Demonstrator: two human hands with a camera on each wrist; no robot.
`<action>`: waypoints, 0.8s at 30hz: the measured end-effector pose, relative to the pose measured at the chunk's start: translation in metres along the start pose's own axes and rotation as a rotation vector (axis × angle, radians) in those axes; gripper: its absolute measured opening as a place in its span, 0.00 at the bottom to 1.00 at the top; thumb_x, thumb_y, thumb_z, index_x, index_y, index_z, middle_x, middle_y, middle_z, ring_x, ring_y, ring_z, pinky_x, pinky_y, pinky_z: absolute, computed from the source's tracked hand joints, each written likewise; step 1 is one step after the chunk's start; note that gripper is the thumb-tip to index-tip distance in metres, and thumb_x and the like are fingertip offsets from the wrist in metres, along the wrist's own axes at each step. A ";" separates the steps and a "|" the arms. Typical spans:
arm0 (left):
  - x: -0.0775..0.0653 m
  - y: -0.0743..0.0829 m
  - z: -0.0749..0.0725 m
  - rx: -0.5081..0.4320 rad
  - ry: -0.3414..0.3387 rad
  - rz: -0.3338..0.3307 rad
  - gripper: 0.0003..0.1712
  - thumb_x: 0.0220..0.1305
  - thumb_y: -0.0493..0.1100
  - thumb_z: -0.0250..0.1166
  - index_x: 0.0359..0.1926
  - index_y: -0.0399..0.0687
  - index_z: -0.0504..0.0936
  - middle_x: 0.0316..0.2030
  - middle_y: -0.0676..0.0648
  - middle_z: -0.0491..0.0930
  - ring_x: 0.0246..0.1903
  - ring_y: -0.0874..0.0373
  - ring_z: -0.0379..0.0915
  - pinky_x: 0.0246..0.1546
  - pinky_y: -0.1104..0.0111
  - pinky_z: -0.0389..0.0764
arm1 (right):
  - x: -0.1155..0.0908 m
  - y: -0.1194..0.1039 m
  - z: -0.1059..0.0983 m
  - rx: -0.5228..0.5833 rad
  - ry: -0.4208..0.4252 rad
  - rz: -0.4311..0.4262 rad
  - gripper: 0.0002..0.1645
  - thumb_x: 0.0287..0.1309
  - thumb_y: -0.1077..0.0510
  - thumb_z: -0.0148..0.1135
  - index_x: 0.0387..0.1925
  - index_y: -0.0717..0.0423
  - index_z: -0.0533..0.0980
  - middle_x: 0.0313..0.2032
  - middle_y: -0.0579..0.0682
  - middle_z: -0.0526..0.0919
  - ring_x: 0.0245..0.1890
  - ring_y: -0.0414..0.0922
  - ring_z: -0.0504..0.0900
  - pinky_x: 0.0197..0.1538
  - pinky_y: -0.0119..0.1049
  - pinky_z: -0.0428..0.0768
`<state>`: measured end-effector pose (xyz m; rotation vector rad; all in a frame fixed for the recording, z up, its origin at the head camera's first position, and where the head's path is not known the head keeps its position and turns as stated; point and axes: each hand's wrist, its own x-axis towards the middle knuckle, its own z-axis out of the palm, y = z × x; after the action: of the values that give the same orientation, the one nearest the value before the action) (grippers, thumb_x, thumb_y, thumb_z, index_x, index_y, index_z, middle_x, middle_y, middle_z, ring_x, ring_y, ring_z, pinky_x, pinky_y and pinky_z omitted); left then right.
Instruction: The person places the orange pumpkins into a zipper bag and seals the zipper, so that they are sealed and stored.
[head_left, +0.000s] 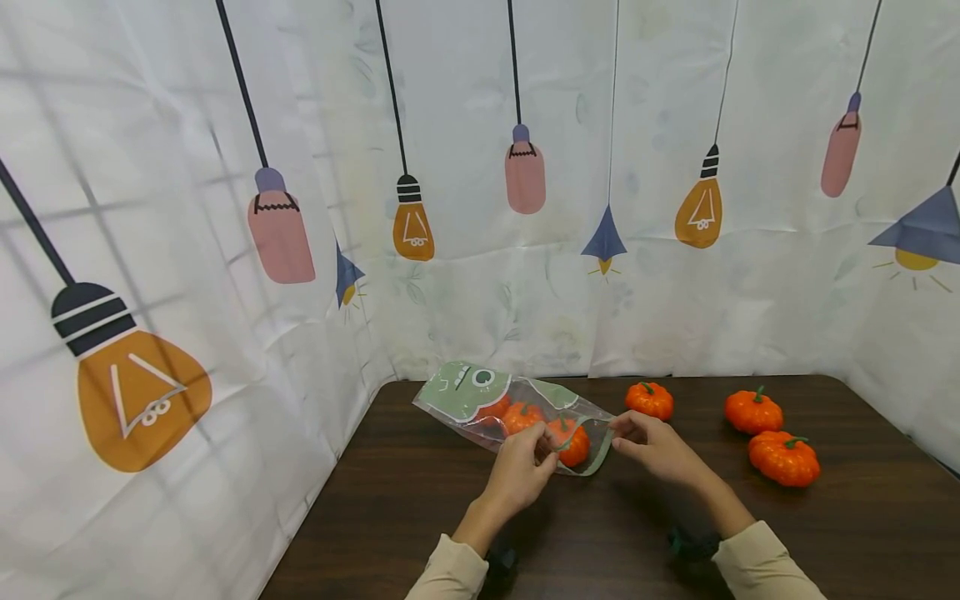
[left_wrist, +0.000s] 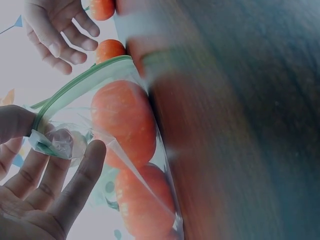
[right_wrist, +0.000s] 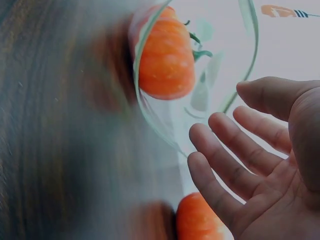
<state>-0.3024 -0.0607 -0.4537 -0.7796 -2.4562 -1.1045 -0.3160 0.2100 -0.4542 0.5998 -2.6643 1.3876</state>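
Left hand [head_left: 517,472] pinches the bag [head_left: 542,402], right hand [head_left: 662,447] spread at its mouth: three pumpkins [head_left: 576,447] in, three left out!

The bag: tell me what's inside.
Three pumpkins show in the bag. Its green print covers whatever lies behind it; in the head view, the left hand hides some too.

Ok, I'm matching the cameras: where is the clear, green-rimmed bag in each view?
Head: the bag lies below centre, mouth towards the right.
Left wrist: mid-left, down to the bottom edge, rim at its upper end.
Right wrist: upper middle, cut off by the top edge.
Shared landmark: the orange pumpkin inside, nearest the mouth.
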 end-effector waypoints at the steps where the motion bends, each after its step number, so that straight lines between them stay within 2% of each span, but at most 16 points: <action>1: 0.000 0.000 0.000 0.000 0.001 0.000 0.08 0.59 0.34 0.69 0.34 0.50 0.79 0.28 0.52 0.83 0.27 0.71 0.72 0.32 0.78 0.77 | 0.000 0.000 -0.002 -0.003 0.004 0.004 0.19 0.68 0.56 0.64 0.55 0.63 0.76 0.44 0.52 0.85 0.43 0.41 0.82 0.44 0.31 0.81; 12: 0.000 0.000 -0.001 -0.011 -0.001 -0.008 0.07 0.59 0.33 0.69 0.34 0.50 0.80 0.28 0.52 0.83 0.27 0.70 0.72 0.32 0.78 0.77 | -0.006 0.005 -0.029 -0.007 0.062 0.080 0.22 0.69 0.53 0.63 0.57 0.62 0.75 0.46 0.54 0.84 0.45 0.46 0.81 0.42 0.34 0.80; 18: 0.001 -0.001 -0.001 -0.011 0.000 -0.005 0.08 0.58 0.33 0.68 0.34 0.50 0.80 0.28 0.52 0.83 0.27 0.70 0.72 0.32 0.78 0.77 | -0.013 0.008 -0.047 -0.029 0.102 0.102 0.25 0.71 0.51 0.62 0.61 0.62 0.73 0.51 0.58 0.82 0.49 0.50 0.81 0.43 0.38 0.80; 24: 0.000 -0.002 -0.001 -0.007 0.004 0.009 0.08 0.59 0.33 0.69 0.34 0.50 0.80 0.29 0.52 0.84 0.27 0.70 0.73 0.33 0.78 0.78 | -0.020 0.010 -0.062 -0.054 0.135 0.115 0.27 0.72 0.48 0.59 0.63 0.61 0.71 0.53 0.58 0.82 0.49 0.45 0.81 0.46 0.38 0.80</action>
<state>-0.3037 -0.0623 -0.4540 -0.7883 -2.4442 -1.1118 -0.3087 0.2713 -0.4305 0.3397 -2.6557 1.3273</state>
